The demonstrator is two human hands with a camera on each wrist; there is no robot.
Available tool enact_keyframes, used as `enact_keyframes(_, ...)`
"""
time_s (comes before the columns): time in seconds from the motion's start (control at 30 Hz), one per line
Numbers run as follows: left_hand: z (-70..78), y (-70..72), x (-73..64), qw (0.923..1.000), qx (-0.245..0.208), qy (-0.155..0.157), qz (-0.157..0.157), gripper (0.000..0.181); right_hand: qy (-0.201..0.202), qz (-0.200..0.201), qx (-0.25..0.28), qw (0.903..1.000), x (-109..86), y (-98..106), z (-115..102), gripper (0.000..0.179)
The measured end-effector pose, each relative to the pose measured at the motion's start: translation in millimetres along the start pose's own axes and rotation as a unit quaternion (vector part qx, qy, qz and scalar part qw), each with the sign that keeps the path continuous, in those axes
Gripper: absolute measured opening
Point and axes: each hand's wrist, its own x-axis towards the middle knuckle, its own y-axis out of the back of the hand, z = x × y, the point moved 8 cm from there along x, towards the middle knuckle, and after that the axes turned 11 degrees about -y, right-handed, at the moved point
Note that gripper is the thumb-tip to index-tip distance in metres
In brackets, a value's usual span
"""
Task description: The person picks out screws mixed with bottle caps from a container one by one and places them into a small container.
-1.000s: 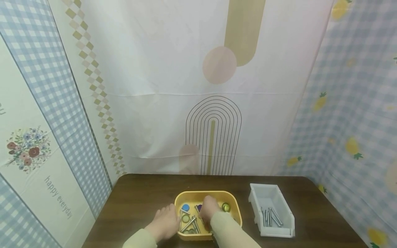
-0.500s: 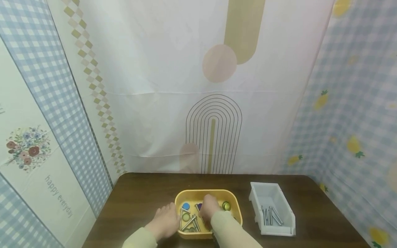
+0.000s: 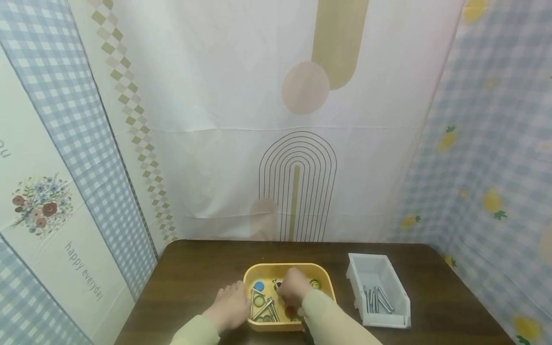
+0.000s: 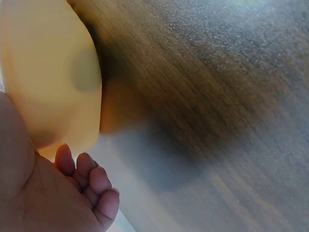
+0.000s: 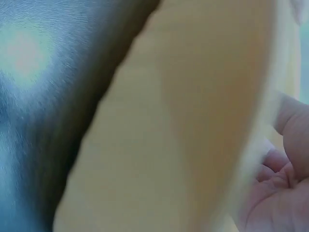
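Observation:
A yellow tub [image 3: 250, 272] stands near the front of the table, holding silver bolts [image 3: 263, 311], a blue bottle cap [image 3: 258, 286], green caps [image 3: 258, 301] and a dark purple cap [image 3: 279, 286]. My right hand [image 3: 294, 286] reaches down into it, fingertips close by the purple cap and a bolt. In the right wrist view its fingers [image 5: 273, 159] curl behind the tub's rim; I cannot tell whether they hold anything. Beneath that hand shows a reddish-brown round piece [image 3: 291, 311]. Outside the tub's left wall rests my left hand [image 3: 233, 306], fingers loosely bent with nothing in them.
To the right stands a white bin [image 3: 377, 270] with several silver bolts [image 3: 376, 299] inside. Both containers sit on a dark brown wooden table [image 3: 202, 261]. Patterned cloths [image 3: 215, 182] hang behind the table and along both sides.
My right hand has shifted slightly right and away from me within the tub, showing more of the reddish-brown piece below it. The left hand stays where it was.

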Motion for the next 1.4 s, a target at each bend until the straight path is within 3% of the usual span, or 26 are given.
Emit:
enact_keyframes(0.1, 0.1, -0.5, -0.7, 1.0000, -0.005, 0.003, -0.004, 0.025, 0.008, -0.025, 0.034, 0.9991, 0.9, 14, 1, 0.032)
enact_keyframes(0.23, -0.2, 0.4, -1.0, 0.9999, -0.008, 0.006, -0.004, 0.027, 0.014, -0.052, 0.095, 0.9940, 0.4, 36, 5, 0.023)
enact_keyframes(0.4, -0.1, -0.1, 0.6, 1.0000, -0.006, 0.006, -0.004, 0.027, -0.001, -0.055, 0.131, 0.9898, -2.7, 61, 21, 0.009)
enact_keyframes(0.57, -1.6, -1.7, 0.9, 0.9999, -0.006, 0.005, -0.007, 0.027, -0.033, -0.051, 0.153, 0.9864, -1.9, 84, 40, 0.005)
enact_keyframes(0.83, -2.6, -0.4, 0.2, 0.9999, -0.010, 0.007, -0.005, 0.027, -0.062, -0.046, 0.190, 0.9786, 1.3, 120, 74, 0.013)
enact_keyframes(1.1, 0.6, 0.3, 0.7, 0.9999, -0.009, 0.004, -0.005, 0.025, -0.090, 0.000, 0.187, 0.9783, -3.7, 157, 114, 0.010)
enact_keyframes(1.4, -0.5, 0.3, 0.2, 0.9999, -0.011, 0.006, -0.005, 0.028, -0.126, 0.018, 0.175, 0.9764, -5.0, 177, 149, 0.005)
